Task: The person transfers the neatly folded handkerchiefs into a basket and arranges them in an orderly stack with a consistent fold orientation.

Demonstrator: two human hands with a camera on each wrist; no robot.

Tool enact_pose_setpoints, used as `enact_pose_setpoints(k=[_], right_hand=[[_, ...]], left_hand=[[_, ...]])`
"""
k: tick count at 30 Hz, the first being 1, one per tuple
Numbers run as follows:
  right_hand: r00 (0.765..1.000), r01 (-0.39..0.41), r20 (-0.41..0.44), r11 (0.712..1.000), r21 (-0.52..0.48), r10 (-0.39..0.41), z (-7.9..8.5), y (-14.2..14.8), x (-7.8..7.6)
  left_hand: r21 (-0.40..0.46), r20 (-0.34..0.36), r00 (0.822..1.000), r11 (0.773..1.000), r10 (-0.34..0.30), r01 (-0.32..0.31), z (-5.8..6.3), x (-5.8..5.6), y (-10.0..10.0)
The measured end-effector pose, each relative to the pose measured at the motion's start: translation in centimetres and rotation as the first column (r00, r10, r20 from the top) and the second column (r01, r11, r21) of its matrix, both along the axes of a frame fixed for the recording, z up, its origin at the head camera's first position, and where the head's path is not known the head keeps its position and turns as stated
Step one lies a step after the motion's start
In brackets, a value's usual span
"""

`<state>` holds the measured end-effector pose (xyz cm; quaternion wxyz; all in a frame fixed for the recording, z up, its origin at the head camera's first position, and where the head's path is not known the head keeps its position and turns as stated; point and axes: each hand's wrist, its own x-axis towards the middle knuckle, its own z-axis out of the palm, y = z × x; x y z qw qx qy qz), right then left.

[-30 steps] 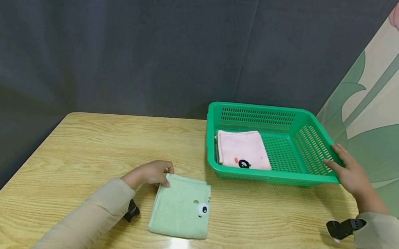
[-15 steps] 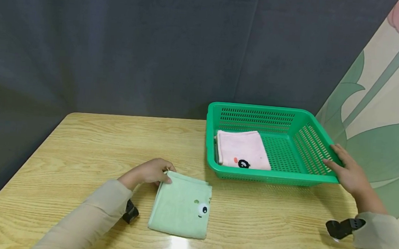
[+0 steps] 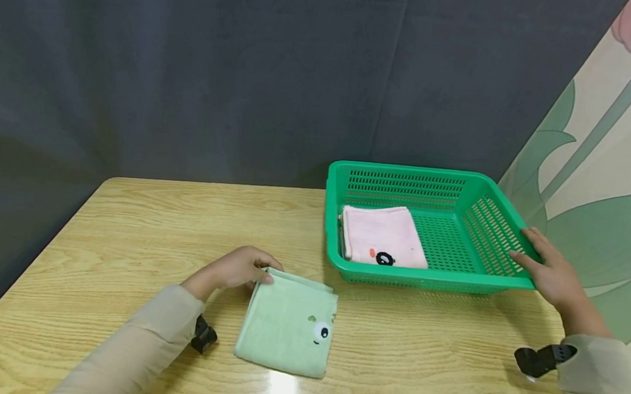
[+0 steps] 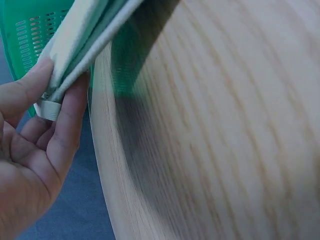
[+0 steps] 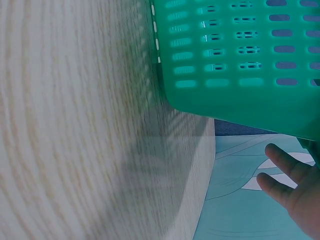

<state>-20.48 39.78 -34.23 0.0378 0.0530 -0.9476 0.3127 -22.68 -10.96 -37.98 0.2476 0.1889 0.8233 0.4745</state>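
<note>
At the table's front middle, a folded light-green towel (image 3: 290,326) with an embroidered eye lies tilted, its far-left edge raised. My left hand (image 3: 241,270) pinches that corner between thumb and fingers. In the left wrist view, the left hand (image 4: 35,135) holds the stacked layers of the green towel (image 4: 82,40), beside a small white label (image 4: 48,110). My right hand (image 3: 554,278) holds the right front corner of a green plastic basket (image 3: 430,279), its thumb over the rim. Two straight fingers (image 5: 282,165) show below the rim in the right wrist view.
A folded pink towel (image 3: 384,232) lies in the left part of the basket. The wooden table (image 3: 181,224) ends at a dark curtain (image 3: 235,81) behind and a flower-patterned wall (image 3: 612,199) on the right.
My left hand has moved slightly away from me and to the right, raising the green towel's far-left corner and turning it a little. The right hand and the basket have stayed practically still.
</note>
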Motion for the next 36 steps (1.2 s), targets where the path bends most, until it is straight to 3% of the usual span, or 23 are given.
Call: enact_pose_setpoints(k=[8, 20, 31, 36], right_hand=[[1.000, 0.000, 0.008, 1.000, -0.003, 0.000, 0.1, -0.1, -0.1], [1.000, 0.005, 0.014, 1.000, -0.007, -0.005, 0.0, 0.0, -0.1], [1.000, 0.001, 0.008, 1.000, -0.014, -0.001, -0.1, 0.0, 0.0], [1.000, 0.003, 0.002, 1.000, -0.008, -0.003, -0.1, 0.1, 0.0]], left_hand=[[0.041, -0.016, 1.000, 0.999, -0.004, 0.005, 0.2, 0.0, -0.1], [0.046, -0.110, 0.994, 0.998, -0.024, 0.030, 1.2, 0.3, -0.1], [0.120, -0.089, 0.996, 0.992, -0.028, 0.038, 2.2, 0.8, -0.1], [0.134, -0.120, 0.992, 0.990, -0.028, 0.044, 2.6, 0.9, 0.0]])
